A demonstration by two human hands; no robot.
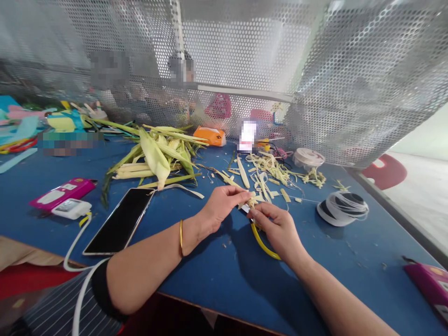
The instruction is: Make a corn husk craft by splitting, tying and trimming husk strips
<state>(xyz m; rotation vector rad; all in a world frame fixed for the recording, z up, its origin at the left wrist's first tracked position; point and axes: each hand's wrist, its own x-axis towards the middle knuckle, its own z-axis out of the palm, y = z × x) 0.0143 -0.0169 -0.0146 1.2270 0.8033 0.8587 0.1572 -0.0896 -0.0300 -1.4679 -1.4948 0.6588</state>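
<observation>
My left hand (223,205) reaches in from the left, thumb and fingertips pinched on a small pale bundle of corn husk (252,200). On the near side of the same bundle, my right hand (276,225) closes its thumb and forefinger. A thin thread appears to run from there to a spool of white thread (345,208) on the right. Under my hands lie scissors with a yellow handle (261,242), partly covered by the right hand. Just beyond are cut husk scraps (269,168), and a pile of whole green husks (157,156) lies at the back left.
A dark-screened phone (121,221) and a magenta device (63,193) with a white cable lie left. Behind stand an orange wipes packet (210,136), a lit phone (247,135) and a white roll (308,157). Another magenta device (429,284) lies right. Perforated metal mesh (241,51) borders the blue table.
</observation>
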